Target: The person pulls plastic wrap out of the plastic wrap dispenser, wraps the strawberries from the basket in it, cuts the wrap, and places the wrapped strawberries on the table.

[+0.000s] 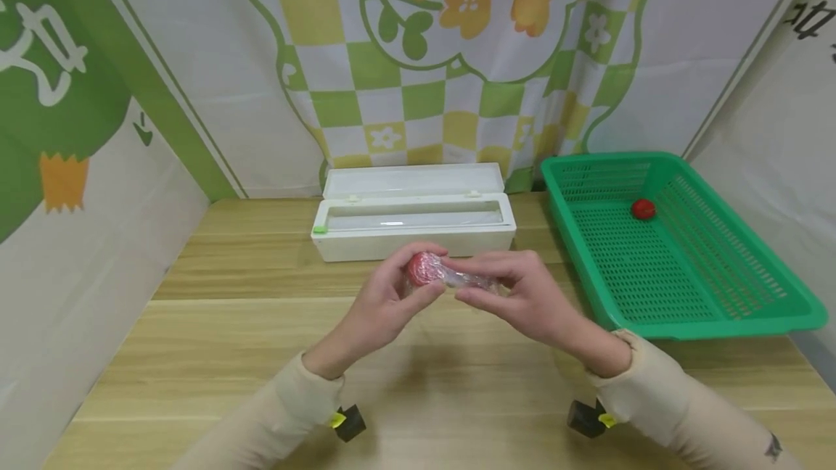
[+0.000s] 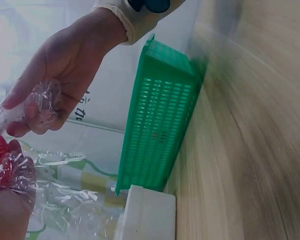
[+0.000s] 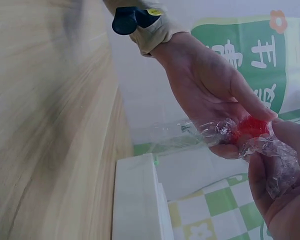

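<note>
A small round red item, tomato-like, wrapped in clear cling film (image 1: 425,269), is held above the table in front of me. My left hand (image 1: 382,307) grips the red part between thumb and curled fingers. Gathered film (image 1: 473,281) stretches off to the right, where my right hand (image 1: 529,296) pinches its end. In the left wrist view, crumpled film (image 2: 47,100) shows bunched in the right hand's fingers. The right wrist view has the red item (image 3: 252,127) at the left hand's fingertips, with loose film trailing beyond it.
Behind the hands stands a long white box (image 1: 411,244), its lid (image 1: 414,181) raised and a roll inside. A green basket (image 1: 653,267) at the right holds one round red item (image 1: 643,209). Printed cloth hangs round the wooden table (image 1: 248,339).
</note>
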